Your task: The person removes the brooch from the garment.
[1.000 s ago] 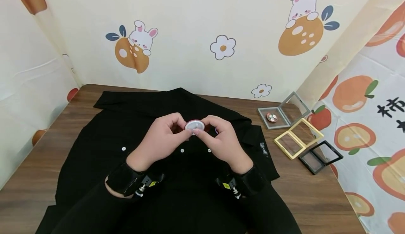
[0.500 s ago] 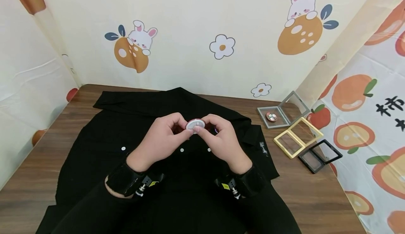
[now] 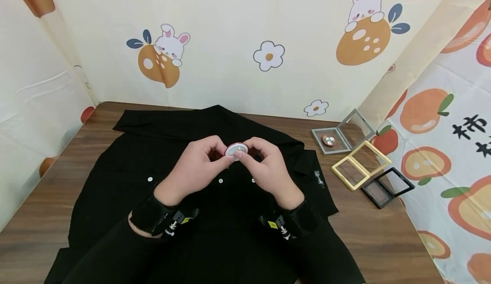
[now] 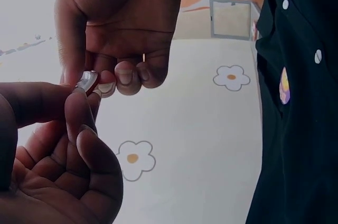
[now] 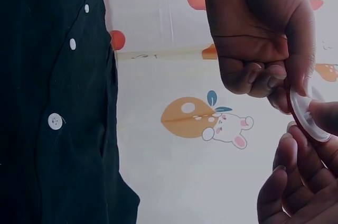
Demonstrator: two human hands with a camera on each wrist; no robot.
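Note:
A round pin badge (image 3: pixel 232 148) with a white back and red rim is held between both hands above a black button-up shirt (image 3: pixel 126 164). My left hand (image 3: pixel 193 169) pinches its left edge between thumb and fingers. From the other side, my right hand (image 3: pixel 270 169) pinches it too, the thumb lying across the back. The left wrist view catches the badge (image 4: pixel 87 80) nearly edge-on. In the right wrist view, the white back of the badge (image 5: pixel 303 112) is partly covered by a thumb. A colourful badge (image 4: pixel 284 85) is on the shirt's front.
On the wooden table's right side stand three open frame cases: a grey case (image 3: pixel 330 148) with a small round badge (image 3: pixel 328 140) in it, a yellow case (image 3: pixel 358 169) and a black case (image 3: pixel 377 198). A patterned cloth (image 3: pixel 226 71) hangs behind the table.
My right thumb has shifted up a little across the badge's white back. Both hands stay in nearly the same place, still pinching the badge.

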